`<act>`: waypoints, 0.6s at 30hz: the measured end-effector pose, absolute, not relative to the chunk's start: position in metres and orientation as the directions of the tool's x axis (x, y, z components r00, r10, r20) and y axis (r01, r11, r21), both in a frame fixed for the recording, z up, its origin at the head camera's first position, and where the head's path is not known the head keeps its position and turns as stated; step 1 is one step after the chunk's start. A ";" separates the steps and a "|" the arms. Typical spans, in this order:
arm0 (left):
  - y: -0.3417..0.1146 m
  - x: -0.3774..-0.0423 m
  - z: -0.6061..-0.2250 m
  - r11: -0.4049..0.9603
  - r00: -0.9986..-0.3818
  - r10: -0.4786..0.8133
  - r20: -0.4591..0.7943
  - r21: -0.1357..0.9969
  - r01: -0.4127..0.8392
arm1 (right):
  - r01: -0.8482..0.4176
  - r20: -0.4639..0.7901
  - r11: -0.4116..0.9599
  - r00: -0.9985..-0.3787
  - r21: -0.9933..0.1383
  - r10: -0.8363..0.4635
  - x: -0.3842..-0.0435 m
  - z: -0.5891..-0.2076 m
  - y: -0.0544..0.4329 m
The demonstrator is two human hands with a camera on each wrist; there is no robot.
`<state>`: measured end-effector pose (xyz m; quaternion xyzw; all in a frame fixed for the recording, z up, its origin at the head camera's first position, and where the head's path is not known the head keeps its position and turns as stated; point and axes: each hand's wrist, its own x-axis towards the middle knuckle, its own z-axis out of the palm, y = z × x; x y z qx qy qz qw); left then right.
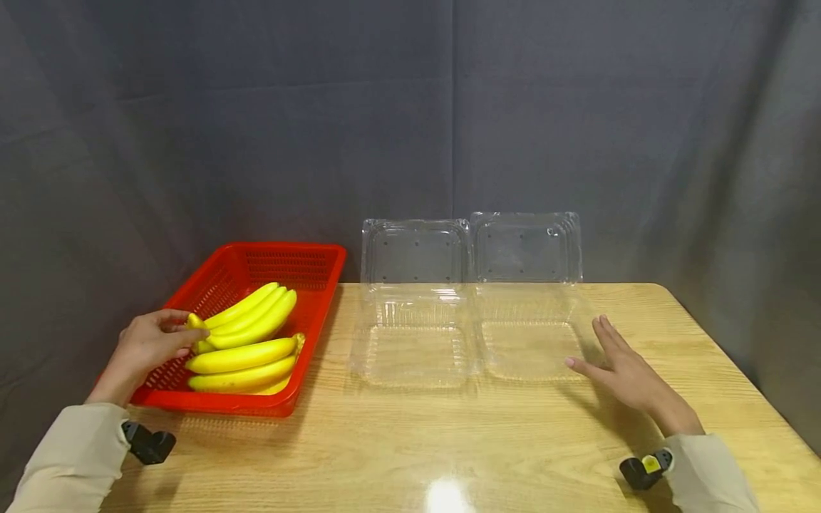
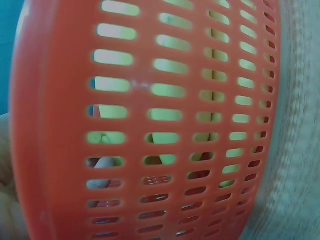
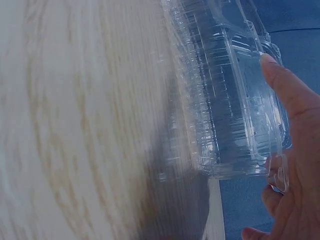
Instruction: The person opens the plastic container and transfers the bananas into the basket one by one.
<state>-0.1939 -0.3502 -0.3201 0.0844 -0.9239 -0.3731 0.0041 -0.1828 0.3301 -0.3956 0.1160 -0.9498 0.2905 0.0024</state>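
In the head view, my left hand (image 1: 144,345) reaches over the left side of a red plastic basket (image 1: 221,402). Its thumb and fingers pinch the stem end of a yellow banana bunch (image 1: 253,324). A second banana bunch (image 1: 244,374) lies nearer the basket's front. The left wrist view is mostly filled by the slotted basket wall (image 2: 142,105), with yellow fruit showing through the slots. My right hand (image 1: 631,374) hovers with spread fingers at the right of a clear plastic clamshell box (image 1: 526,249), holding nothing; the right wrist view shows its thumb near the box's rim.
Another clear clamshell box (image 1: 415,253) stands left of the first, both with lids raised at the back. They sit on a wooden table (image 1: 385,449) with a rounded far right corner. A grey curtain (image 1: 410,128) hangs behind and along both sides.
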 end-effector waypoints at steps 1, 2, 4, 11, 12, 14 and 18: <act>-0.351 -0.194 -0.320 0.703 -0.986 -0.154 -0.060 0.695 -0.152 | -0.225 0.074 0.804 -0.973 -0.551 -0.221 -0.183 -0.395 0.330; -0.351 -0.194 -0.319 0.701 -0.987 -0.147 -0.067 0.697 -0.152 | -0.226 0.076 0.804 -0.972 -0.550 -0.221 -0.184 -0.395 0.330; -0.351 -0.194 -0.318 0.699 -0.988 -0.133 -0.080 0.699 -0.151 | -0.229 0.080 0.804 -0.972 -0.549 -0.221 -0.184 -0.394 0.330; -0.350 -0.187 -0.314 0.778 -0.994 -0.112 -0.019 0.621 -0.099 | -0.236 0.100 0.823 -0.971 -0.517 -0.216 -0.184 -0.390 0.326; -0.349 -0.185 -0.313 0.796 -0.993 -0.121 0.009 0.598 -0.091 | -0.242 0.110 0.824 -0.970 -0.513 -0.217 -0.183 -0.388 0.325; -0.346 -0.181 -0.310 0.833 -0.987 -0.137 0.084 0.550 -0.068 | -0.259 0.136 0.819 -0.966 -0.513 -0.220 -0.182 -0.383 0.323; -0.335 -0.175 -0.301 0.867 -0.958 -0.133 0.252 0.498 0.010 | -0.324 0.209 0.800 -0.945 -0.506 -0.250 -0.180 -0.372 0.319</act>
